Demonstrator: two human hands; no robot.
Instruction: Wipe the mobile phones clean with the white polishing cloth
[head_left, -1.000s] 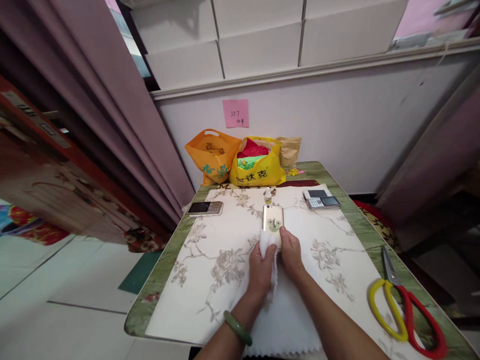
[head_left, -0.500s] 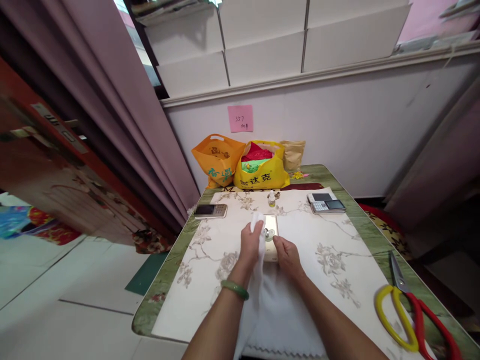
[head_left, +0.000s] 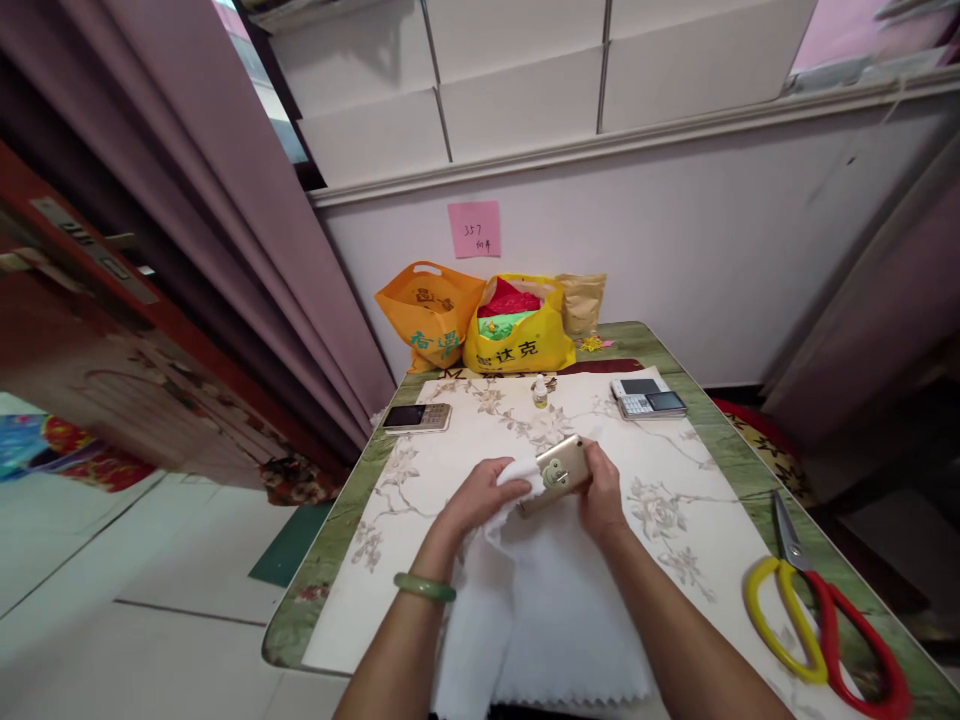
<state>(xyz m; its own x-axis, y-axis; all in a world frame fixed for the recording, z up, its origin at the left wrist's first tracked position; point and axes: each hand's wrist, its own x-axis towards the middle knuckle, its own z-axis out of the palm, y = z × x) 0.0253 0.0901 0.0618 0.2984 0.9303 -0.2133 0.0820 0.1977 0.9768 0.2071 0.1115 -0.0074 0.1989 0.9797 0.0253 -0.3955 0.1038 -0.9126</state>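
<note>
Phone (head_left: 559,472), gold, tilted above mid-desk (head_left: 718,440): your right hand (head_left: 602,497) pinches its right end, while your left hand (head_left: 480,497), fingers closed, presses the cloth (head_left: 555,610) against its other end. Risk: this one-ended pinch may slip under rubbing, dropping it.

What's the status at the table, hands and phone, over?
Left hand bunches cloth against phone. Right hand grips phone, tilted over the cloth. Scissors and keypad handset lie apart from both hands.
</note>
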